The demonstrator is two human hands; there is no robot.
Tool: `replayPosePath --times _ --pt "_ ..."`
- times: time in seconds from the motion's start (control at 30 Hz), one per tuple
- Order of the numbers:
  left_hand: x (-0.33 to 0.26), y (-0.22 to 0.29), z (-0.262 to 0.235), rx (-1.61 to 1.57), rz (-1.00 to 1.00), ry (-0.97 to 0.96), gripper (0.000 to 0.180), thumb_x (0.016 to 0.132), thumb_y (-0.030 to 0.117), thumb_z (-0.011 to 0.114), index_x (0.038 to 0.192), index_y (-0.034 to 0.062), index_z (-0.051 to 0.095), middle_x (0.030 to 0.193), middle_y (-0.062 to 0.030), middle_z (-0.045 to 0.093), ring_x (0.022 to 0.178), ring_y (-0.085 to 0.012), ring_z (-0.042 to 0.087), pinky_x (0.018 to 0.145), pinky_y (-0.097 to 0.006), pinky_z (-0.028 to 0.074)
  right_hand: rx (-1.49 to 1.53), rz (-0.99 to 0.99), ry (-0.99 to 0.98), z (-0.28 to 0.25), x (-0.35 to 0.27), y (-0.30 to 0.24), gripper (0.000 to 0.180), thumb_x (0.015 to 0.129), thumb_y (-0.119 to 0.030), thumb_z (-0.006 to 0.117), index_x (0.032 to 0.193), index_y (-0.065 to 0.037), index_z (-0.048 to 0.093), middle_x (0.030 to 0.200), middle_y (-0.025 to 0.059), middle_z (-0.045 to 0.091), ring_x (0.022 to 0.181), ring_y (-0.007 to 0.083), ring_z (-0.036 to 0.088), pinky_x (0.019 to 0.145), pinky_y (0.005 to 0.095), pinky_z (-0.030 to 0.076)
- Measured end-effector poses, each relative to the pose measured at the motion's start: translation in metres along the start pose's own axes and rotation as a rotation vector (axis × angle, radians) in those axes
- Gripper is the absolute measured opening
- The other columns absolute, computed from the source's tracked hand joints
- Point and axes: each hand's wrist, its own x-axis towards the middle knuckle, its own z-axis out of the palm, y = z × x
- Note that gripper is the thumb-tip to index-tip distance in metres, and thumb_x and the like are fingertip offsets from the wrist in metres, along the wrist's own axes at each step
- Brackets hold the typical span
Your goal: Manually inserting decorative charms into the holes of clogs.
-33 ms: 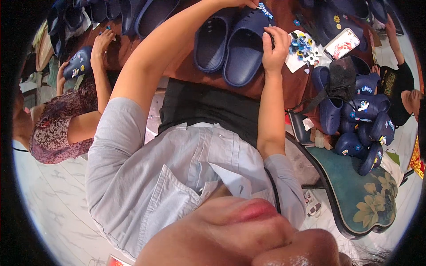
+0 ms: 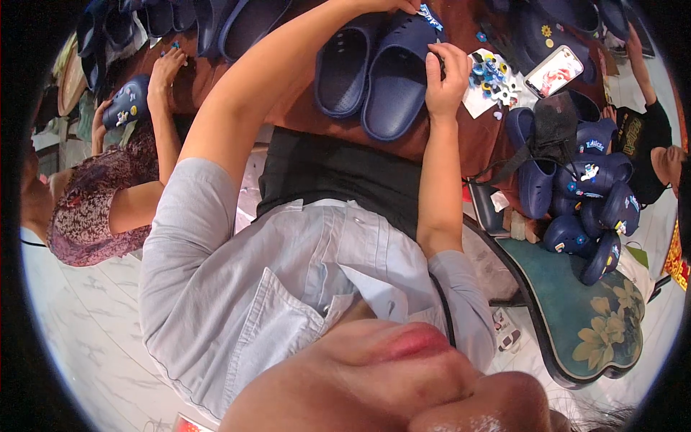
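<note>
Nothing is seen to have shifted since the earlier frame. A navy clog (image 2: 399,79) is lain on the brown table (image 2: 461,144). Its far end is pinched by the left hand (image 2: 392,6), its side gripped by the right hand (image 2: 446,72), beside small charms (image 2: 493,75).

Two navy clogs (image 2: 374,72) lie side by side on the worktop (image 2: 288,108), one phone (image 2: 554,70) sits near one white sheet of small charms (image 2: 489,79), one decorated clog (image 2: 128,101) is with the co-worker, and roughly seven more clogs (image 2: 583,209) are heaped on one floral-cushioned seat (image 2: 597,331).
</note>
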Motion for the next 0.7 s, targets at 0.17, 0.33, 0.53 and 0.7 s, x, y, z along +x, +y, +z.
replayPosePath --times 0.17,0.33,0.53,0.7 --pt "0.005 0.006 0.005 0.060 0.011 -0.017 0.016 0.068 0.010 0.080 0.081 0.0035 0.075 0.078 -0.0135 0.071 0.074 -0.0291 0.069 0.070 -0.037 0.054 -0.019 -0.003 0.004 -0.003 0.000 0.002 0.019 0.087 -0.021 0.067 0.095 -0.004 0.070 0.102 0.0116 0.065 0.100 0.0301 0.055 0.090 0.0399 0.043" --pt "0.004 0.014 0.001 0.242 0.158 -0.035 0.011 0.070 0.012 0.076 0.079 0.0064 0.074 0.082 -0.0101 0.070 0.086 -0.0299 0.066 0.080 -0.039 0.050 -0.018 -0.001 0.004 -0.005 0.000 0.003 0.019 0.087 -0.021 0.067 0.094 -0.004 0.070 0.102 0.0116 0.065 0.100 0.0302 0.055 0.090 0.0397 0.043" --pt "0.000 0.024 -0.011 0.337 0.378 -0.060 0.008 0.074 0.012 0.068 0.078 0.0072 0.073 0.084 -0.0085 0.070 0.093 -0.0281 0.063 0.087 -0.040 0.047 -0.006 0.002 0.005 -0.004 -0.001 0.001 0.019 0.087 -0.022 0.067 0.095 -0.004 0.070 0.103 0.0114 0.065 0.101 0.0301 0.054 0.091 0.0396 0.043" --pt "-0.004 0.039 -0.018 0.435 0.476 -0.035 0.014 0.075 0.014 0.064 0.079 0.0081 0.076 0.091 -0.0084 0.069 0.110 -0.0316 0.057 0.100 -0.044 0.040 -0.007 0.003 0.005 -0.004 -0.001 0.002 0.019 0.087 -0.022 0.067 0.095 -0.005 0.071 0.103 0.0114 0.065 0.102 0.0300 0.054 0.092 0.0396 0.043"
